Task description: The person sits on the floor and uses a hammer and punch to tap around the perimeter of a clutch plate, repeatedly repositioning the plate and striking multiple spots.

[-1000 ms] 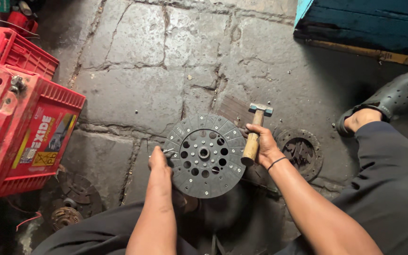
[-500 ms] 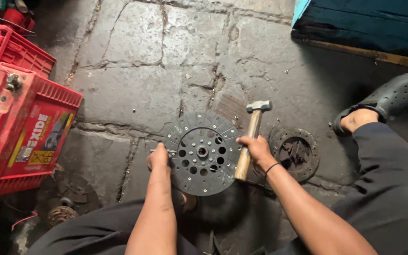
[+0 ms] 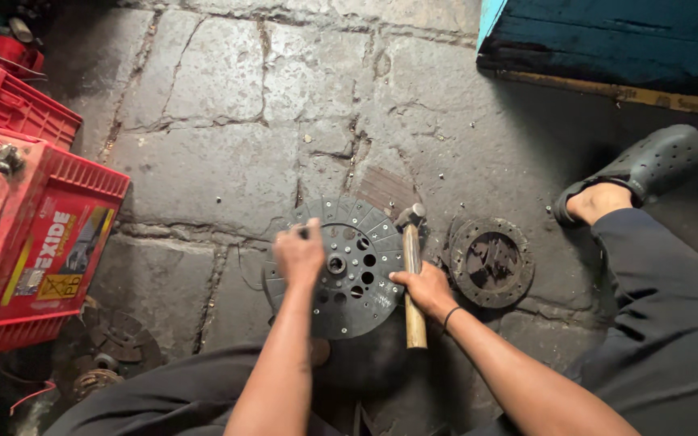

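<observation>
The right hand (image 3: 424,289) is wrapping its grip closed around the wooden handle of a hammer (image 3: 412,274), holding it about midway along the shaft, with the metal head pointing away from the person and sitting at the far right edge of a dark round clutch disc (image 3: 349,270). The left hand (image 3: 300,254) is lying just to the left of that grip, its fingers curled down on the upper left part of the disc; it seems to be pinching something small and dark there, though what it is cannot be made out. The disc is lying flat between the two hands, its ring of holes and centre hub showing, resting on a dark rounded support above the stone floor (image 3: 228,153).

Just to the right of the hammer grip, a second, rustier round plate (image 3: 490,262) is lying on the floor. Farther right, the person's foot is sitting in a dark perforated clog (image 3: 648,165). Beyond that, at the far upper right, a dark blue-painted box (image 3: 607,36) with a turquoise edge is standing.

Well to the left of the left hand, a red rectangular battery (image 3: 34,242) is leaning, carrying a label with white lettering and a small yellow square sticker. Behind it a red plastic crate (image 3: 22,105) is standing.
</observation>
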